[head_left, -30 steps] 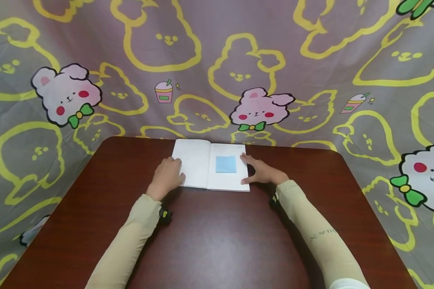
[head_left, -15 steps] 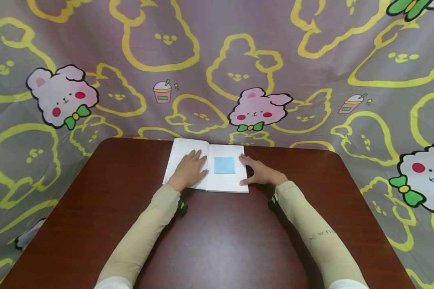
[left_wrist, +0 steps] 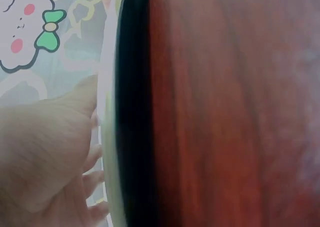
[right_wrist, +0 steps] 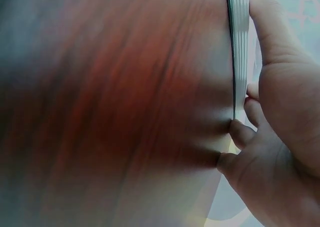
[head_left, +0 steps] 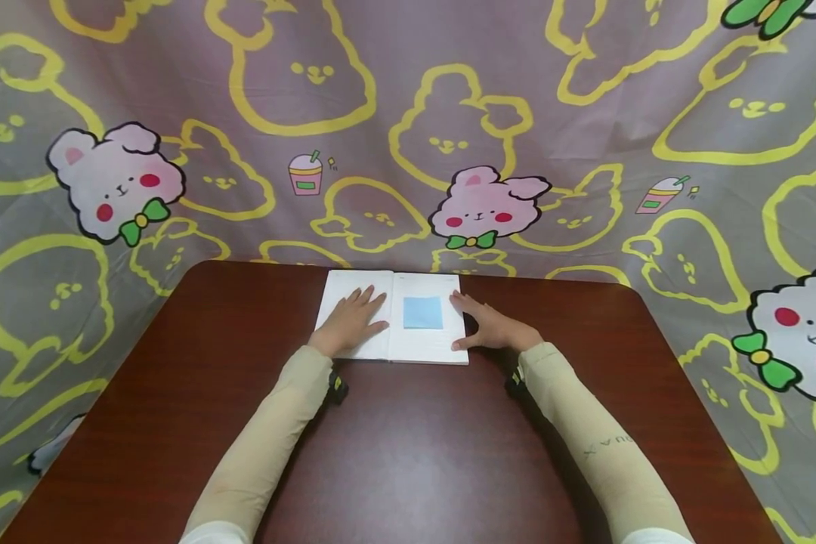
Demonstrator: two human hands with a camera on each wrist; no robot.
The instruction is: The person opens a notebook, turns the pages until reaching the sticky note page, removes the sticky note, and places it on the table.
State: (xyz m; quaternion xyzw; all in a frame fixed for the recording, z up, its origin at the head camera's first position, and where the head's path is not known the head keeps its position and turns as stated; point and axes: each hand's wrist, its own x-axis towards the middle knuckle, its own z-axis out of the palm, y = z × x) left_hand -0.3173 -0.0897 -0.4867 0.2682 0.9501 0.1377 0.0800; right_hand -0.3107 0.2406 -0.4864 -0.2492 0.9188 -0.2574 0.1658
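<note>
An open notebook [head_left: 427,348] lies flat on the table near its far edge, with white pages on both sides. On its right page sits a light blue square sticky note [head_left: 423,313]. My left hand [head_left: 350,323] rests on the left page with its fingers spread, the thumb toward the middle fold. At the right edge of the notebook, my right hand [head_left: 495,325] touches the page with thumb and forefinger set wide apart. In the right wrist view the stacked page edges [right_wrist: 241,52] show beside the thumb, and other fingertips reach down to the tabletop.
The dark reddish-brown table [head_left: 408,453] extends toward me and to both sides. Behind it hangs a patterned curtain [head_left: 367,75] with cartoon animals. A small black device [head_left: 338,387] is strapped at the left wrist, another [head_left: 514,380] at the right.
My left hand has moved right from the notebook's left edge onto the left page, and its fingers have spread. The left page now lies flatter. The right hand has stayed in place.
</note>
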